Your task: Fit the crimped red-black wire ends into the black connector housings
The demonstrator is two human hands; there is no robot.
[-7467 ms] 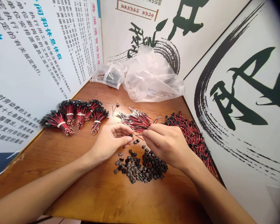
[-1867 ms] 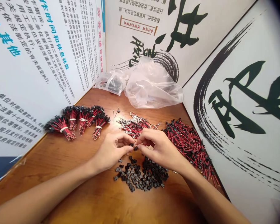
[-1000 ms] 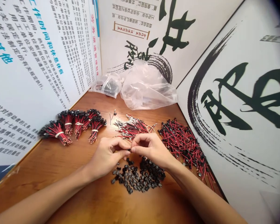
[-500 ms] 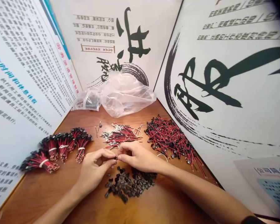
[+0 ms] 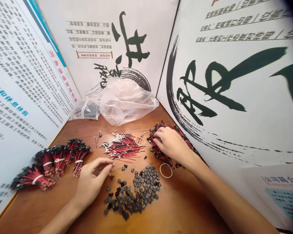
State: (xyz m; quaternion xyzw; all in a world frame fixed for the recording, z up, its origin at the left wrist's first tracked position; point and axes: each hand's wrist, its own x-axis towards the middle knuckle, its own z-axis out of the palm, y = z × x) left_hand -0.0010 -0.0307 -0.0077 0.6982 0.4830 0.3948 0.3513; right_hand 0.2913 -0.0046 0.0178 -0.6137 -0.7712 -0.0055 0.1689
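Note:
My left hand (image 5: 92,182) rests on the wooden table (image 5: 63,201) with thumb and forefinger pinched together. What they hold is too small to make out. Just right of it lies a heap of small black plastic housings (image 5: 136,191). Behind these is a loose sheaf of red-and-black wires with metal ends (image 5: 123,148). My right hand (image 5: 169,144) is stretched out to the right. Its fingers lie spread on the pile of red-and-black wires fitted with black housings (image 5: 158,155) by the right board.
Several banded wire bundles (image 5: 53,159) lie at the left by the printed board (image 5: 19,97). Two clear plastic bags (image 5: 127,100) fill the back corner. Rubber bands (image 5: 166,170) lie near the piles. A calligraphy board (image 5: 234,97) walls the right side.
The hands, joined at a housing and wire a moment ago, have parted. My right hand went right onto the pile of fitted wires. My left hand stayed by the housings. The view swung right.

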